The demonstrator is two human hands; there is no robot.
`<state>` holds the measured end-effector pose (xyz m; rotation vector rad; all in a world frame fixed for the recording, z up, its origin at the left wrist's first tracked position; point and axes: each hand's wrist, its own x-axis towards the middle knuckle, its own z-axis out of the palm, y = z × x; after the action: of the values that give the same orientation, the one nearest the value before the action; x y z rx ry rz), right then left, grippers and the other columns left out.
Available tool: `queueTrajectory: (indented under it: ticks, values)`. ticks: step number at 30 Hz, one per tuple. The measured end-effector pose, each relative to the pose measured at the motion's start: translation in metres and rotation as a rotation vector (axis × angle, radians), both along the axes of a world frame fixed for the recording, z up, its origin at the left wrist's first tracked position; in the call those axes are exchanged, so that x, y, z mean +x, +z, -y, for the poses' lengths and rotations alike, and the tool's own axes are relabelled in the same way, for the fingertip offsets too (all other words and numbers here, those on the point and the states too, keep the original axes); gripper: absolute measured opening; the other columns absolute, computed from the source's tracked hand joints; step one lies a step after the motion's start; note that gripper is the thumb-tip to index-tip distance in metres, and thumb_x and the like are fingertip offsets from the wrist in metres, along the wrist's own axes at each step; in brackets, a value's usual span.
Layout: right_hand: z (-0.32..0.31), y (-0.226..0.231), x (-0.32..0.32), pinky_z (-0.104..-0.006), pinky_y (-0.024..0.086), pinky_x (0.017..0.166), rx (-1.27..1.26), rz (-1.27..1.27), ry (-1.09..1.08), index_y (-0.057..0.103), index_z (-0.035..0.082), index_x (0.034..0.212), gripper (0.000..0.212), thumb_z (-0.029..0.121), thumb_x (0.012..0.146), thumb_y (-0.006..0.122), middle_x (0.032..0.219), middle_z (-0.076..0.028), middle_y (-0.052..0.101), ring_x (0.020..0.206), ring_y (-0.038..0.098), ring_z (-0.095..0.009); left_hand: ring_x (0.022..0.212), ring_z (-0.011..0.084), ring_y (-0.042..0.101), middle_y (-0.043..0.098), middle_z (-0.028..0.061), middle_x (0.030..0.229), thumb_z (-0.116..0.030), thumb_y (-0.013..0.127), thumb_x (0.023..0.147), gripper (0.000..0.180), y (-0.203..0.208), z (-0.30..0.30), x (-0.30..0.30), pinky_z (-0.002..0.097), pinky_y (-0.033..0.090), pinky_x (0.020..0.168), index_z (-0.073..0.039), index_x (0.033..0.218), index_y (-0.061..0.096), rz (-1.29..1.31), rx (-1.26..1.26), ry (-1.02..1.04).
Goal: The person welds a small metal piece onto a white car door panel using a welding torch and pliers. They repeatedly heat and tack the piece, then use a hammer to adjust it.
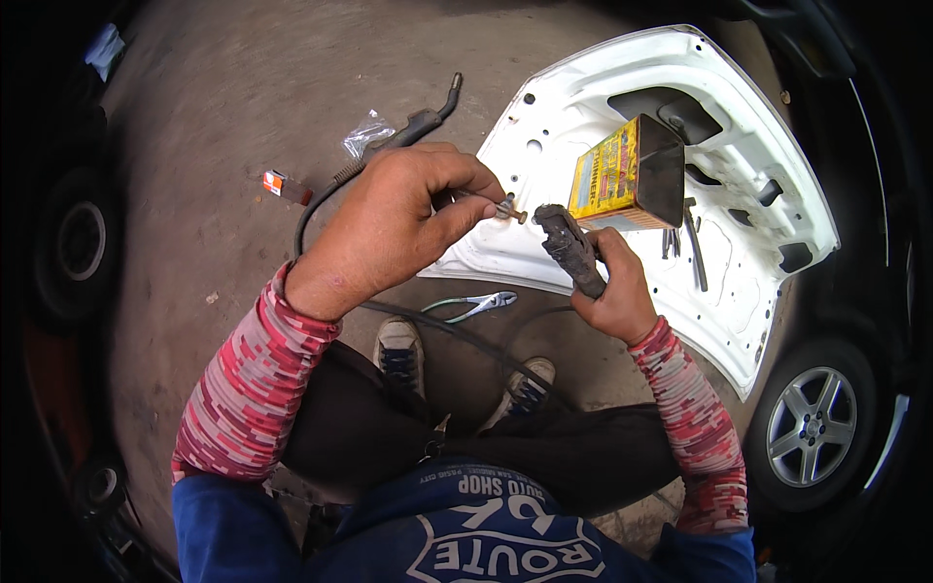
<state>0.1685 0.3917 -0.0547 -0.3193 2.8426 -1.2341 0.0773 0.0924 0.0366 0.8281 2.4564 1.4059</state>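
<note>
bolt-like piece (510,210) and dark clamp-like piece (568,249), one to each hand

item one: bolt-like piece, small, metal, brassy at its exposed tip. the left hand (389,219) is holding it, thumb and fingertips pressing together on its near end; the tip is pointing toward the dark clamp-like piece, a gap showing between them. handling, by judgement: light, rigid, unlikely to break, easily dropped. best hold: a fingertip pinch on the near end, leaving the tip free.

item two: dark clamp-like piece, blackened, rough, uneven at its upper end. the right hand (617,291) is gripping its lower part, fingers wrapping around it, and is keeping it tilted above the floor. handling, by judgement: stiff, the heavier of the two, its coarse surface probably giving good purchase. best hold: low on the body, clear of the ragged end.

surroundings: pliers (476,306) are lying on the floor below the hands, near a dark cable (449,335). a welding torch (420,126) is resting beyond the left hand, with a clear plastic bag (367,134) and a small box (275,182) nearby. a white car panel (554,107) is supporting a yellow can (610,177) and dark tools (697,251).
</note>
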Motion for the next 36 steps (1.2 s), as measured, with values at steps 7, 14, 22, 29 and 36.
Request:
queueTrajectory:
  ticks: [7, 14, 22, 29, 36]
  values:
    - [0.013, 0.008, -0.001, -0.0445, 0.052, 0.084, 0.041, 0.029, 0.021, 0.056, -0.001, 0.11, 0.051, 0.01, 0.064, 0.076, 0.101, -0.021, 0.06, 0.096, 0.062, -0.042, 0.082, 0.0248, 0.07, 0.073, 0.013, 0.092, -0.007, 0.076, 0.09, 0.013, -0.004, -0.004, 0.004, 0.0365, 0.054, 0.073, 0.0, 0.101, 0.076, -0.05, -0.052, -0.049]
    - [0.016, 0.013, 0.001, -0.0452, 0.053, 0.085, 0.082, 0.039, 0.01, 0.057, 0.001, 0.112, 0.052, 0.012, 0.065, 0.077, 0.103, -0.019, 0.061, 0.098, 0.063, -0.041, 0.082, 0.027, 0.072, 0.074, 0.016, 0.092, -0.008, 0.074, 0.091, 0.014, -0.007, -0.007, 0.003, 0.0372, 0.055, 0.074, 0.003, 0.1, 0.076, -0.033, -0.092, -0.056]
    - [0.021, 0.013, -0.002, -0.0453, 0.052, 0.088, 0.116, 0.052, 0.003, 0.058, 0.003, 0.116, 0.055, 0.012, 0.066, 0.077, 0.109, -0.018, 0.062, 0.105, 0.062, -0.039, 0.078, 0.026, 0.072, 0.075, 0.0176, 0.089, -0.009, 0.074, 0.091, 0.015, -0.012, -0.006, 0.003, 0.0375, 0.056, 0.072, 0.004, 0.1, 0.077, 0.026, -0.11, -0.018]
    - [0.023, 0.008, 0.0, -0.0469, 0.05, 0.095, 0.143, 0.035, -0.027, 0.057, 0.002, 0.118, 0.057, 0.011, 0.066, 0.077, 0.113, -0.018, 0.061, 0.108, 0.061, -0.039, 0.082, 0.0244, 0.073, 0.075, 0.0178, 0.091, -0.013, 0.075, 0.093, 0.02, -0.02, -0.006, -0.002, 0.0371, 0.056, 0.074, 0.004, 0.105, 0.076, 0.135, -0.105, -0.024]
    - [0.006, 0.001, -0.001, -0.048, 0.049, 0.096, 0.217, 0.146, -0.101, 0.058, -0.001, 0.117, 0.06, 0.02, 0.068, 0.083, 0.111, -0.022, 0.066, 0.105, 0.062, -0.041, 0.119, 0.0314, 0.066, 0.068, 0.0216, 0.129, -0.044, 0.058, 0.106, 0.057, -0.02, 0.012, -0.015, 0.0409, 0.053, 0.1, -0.001, 0.143, 0.056, 0.271, -0.36, 0.229]
